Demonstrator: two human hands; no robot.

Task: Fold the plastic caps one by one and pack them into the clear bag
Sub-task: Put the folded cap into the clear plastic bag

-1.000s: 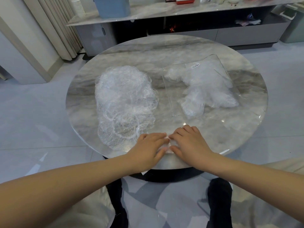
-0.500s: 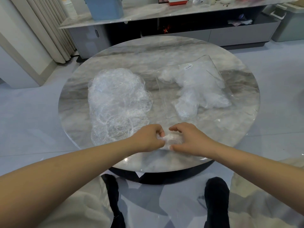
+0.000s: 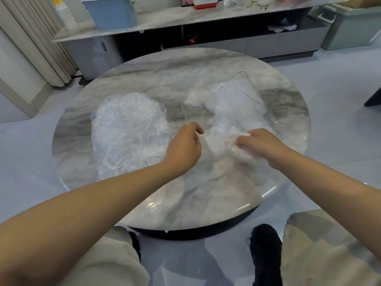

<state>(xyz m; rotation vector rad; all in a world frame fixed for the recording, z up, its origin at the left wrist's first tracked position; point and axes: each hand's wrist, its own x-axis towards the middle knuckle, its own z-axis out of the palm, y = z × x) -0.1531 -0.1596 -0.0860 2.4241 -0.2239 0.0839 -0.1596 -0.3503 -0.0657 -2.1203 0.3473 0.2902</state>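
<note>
On the round bench, we see a big heap of unfolded caps at left, much left to fold. Our left hand hovers loosely curled, empty. Our right hand grips a folded cap at the partly filled clear bag; its white label is unreadable.

**Caps left, bag right, hands between**

On the round table a pile of loose plastic caps lies to the left and the clear bag, with folded caps inside it, lies to the right. The left hand sits between pile and bag. The right hand is at the bag's near end, gripping a folded cap. Behind the table stands a low cabinet with a storage box on top.
</note>
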